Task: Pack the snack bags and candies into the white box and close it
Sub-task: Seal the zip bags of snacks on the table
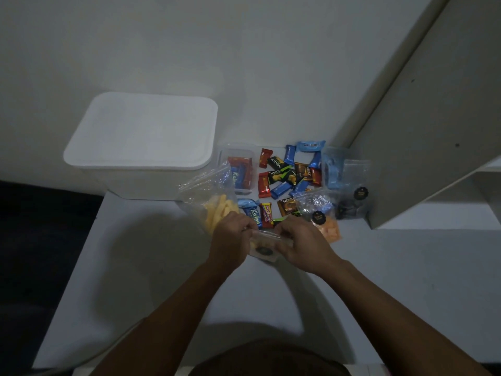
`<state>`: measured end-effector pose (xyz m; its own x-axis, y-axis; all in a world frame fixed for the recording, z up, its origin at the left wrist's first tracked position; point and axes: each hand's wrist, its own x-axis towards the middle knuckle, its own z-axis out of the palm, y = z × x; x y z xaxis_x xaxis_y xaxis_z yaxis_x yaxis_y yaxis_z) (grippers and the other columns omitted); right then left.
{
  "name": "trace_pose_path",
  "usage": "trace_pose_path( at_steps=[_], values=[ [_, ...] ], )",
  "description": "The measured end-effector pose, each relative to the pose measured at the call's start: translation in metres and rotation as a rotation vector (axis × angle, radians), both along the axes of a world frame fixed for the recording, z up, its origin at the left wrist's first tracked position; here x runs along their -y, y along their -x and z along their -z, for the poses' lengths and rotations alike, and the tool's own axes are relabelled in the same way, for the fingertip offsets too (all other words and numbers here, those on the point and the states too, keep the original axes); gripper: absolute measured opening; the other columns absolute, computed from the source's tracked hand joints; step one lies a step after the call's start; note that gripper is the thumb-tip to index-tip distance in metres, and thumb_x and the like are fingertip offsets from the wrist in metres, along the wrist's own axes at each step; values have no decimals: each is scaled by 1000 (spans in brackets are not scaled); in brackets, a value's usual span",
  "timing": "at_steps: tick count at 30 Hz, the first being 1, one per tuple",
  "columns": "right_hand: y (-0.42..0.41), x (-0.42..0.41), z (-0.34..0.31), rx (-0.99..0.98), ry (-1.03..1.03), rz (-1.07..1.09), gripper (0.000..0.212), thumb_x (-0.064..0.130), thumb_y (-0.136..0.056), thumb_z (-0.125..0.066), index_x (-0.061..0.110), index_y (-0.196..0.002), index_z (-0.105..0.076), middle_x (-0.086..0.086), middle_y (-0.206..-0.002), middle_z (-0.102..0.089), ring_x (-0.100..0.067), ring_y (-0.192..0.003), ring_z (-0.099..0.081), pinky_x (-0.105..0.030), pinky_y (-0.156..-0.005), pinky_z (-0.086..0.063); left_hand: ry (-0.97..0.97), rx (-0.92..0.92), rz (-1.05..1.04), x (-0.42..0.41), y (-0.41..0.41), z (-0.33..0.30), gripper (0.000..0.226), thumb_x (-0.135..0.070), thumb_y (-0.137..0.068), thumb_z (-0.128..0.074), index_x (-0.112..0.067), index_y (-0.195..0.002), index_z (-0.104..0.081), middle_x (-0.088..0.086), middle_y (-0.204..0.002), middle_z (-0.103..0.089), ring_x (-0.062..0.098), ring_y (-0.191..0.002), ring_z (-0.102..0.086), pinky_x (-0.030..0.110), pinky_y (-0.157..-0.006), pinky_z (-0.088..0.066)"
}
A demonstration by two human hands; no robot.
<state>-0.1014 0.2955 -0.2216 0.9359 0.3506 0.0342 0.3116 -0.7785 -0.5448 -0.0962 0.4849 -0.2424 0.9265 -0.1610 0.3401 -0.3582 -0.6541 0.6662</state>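
The white box [141, 142] stands at the table's back left with its lid on. A small clear snack bag [264, 246] with a dark round sticker hangs between my hands. My left hand [230, 234] pinches its left top edge and my right hand [295, 240] pinches its right top edge. A larger clear bag of yellow sticks [214, 204] stands just left of my left hand. Several wrapped candies [284, 175] lie scattered behind my hands. A bag of orange pieces [325, 221] lies to the right.
A small clear tub [241, 169] with candies inside sits beside the white box. Two more clear bags [349, 185] lean at the right by a white shelf panel [423, 131]. The table's left edge [89, 234] drops to a dark floor.
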Motion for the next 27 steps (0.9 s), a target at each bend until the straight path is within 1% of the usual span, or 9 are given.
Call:
trace_pose_path(
  at_steps=[3, 5, 7, 11, 16, 19, 22, 24, 27],
  values=[
    [1, -3, 3, 43, 3, 38, 7, 7, -77, -67, 14, -79, -66, -2, -77, -61, -17, -71, -53, -37, -61, -48, 23, -9, 47, 1, 1, 0, 11, 5, -70, -66, -3, -76, -68, 9, -71, -64, 20, -67, -57, 28, -59, -48],
    [0, -3, 5, 61, 5, 67, 9, 4, -76, -66, 13, -77, -67, -3, -75, -63, -19, -70, -54, -36, -59, -48, -11, -18, 97, 0, -1, 2, 13, 1, -69, -69, -5, -82, -69, 8, -77, -66, 20, -73, -58, 27, -67, -47],
    [0, -3, 7, 76, 32, 70, 8, 6, -74, -63, 13, -74, -67, -3, -73, -63, -21, -68, -55, -39, -57, -49, -35, -31, 129, -1, -2, 5, 13, -1, -69, -72, -6, -80, -68, 6, -77, -66, 19, -75, -55, 28, -69, -45],
    [0, -3, 9, 74, 64, 71, 8, 8, -70, -58, 13, -71, -64, -2, -71, -61, -22, -66, -54, -41, -56, -48, -71, -30, 119, 0, -3, 8, 7, 0, -71, -68, -7, -75, -68, 6, -74, -65, 17, -75, -52, 27, -67, -43],
    [3, -7, 5, 65, 45, 75, 6, 8, -73, -65, 13, -78, -65, -1, -76, -62, -18, -69, -53, -34, -58, -45, -65, -33, 76, 2, -7, 10, 8, -2, -67, -63, -7, -68, -68, 3, -67, -64, 16, -68, -51, 31, -57, -44],
    [5, -9, 3, 70, 27, 69, 4, 15, -74, -60, 12, -73, -63, -1, -72, -59, -16, -65, -50, -33, -56, -42, -24, -46, 88, 4, -6, 10, 6, -3, -68, -66, -8, -69, -68, 3, -67, -64, 15, -66, -50, 29, -57, -43],
    [3, -9, 3, 93, 27, 62, 27, 34, -71, -44, 13, -68, -60, -2, -68, -58, -20, -62, -50, -34, -54, -41, 50, -60, 125, 6, -2, 10, 4, -8, -70, -65, -8, -72, -68, 3, -70, -63, 15, -69, -51, 28, -62, -43],
    [4, -9, 4, 101, 29, 64, 28, 34, -72, -41, 13, -68, -59, -1, -67, -57, -20, -62, -49, -36, -53, -43, 60, -80, 145, 6, -2, 10, 10, -16, -72, -61, -9, -73, -68, 2, -72, -63, 14, -71, -51, 29, -63, -44],
    [5, -9, 3, 72, 12, 73, 13, 24, -76, -56, 14, -71, -63, 1, -70, -59, -17, -64, -51, -38, -55, -46, 28, -68, 158, 4, -3, 11, 7, -14, -72, -62, -9, -72, -67, 1, -72, -63, 16, -70, -51, 35, -60, -46]
  ],
)
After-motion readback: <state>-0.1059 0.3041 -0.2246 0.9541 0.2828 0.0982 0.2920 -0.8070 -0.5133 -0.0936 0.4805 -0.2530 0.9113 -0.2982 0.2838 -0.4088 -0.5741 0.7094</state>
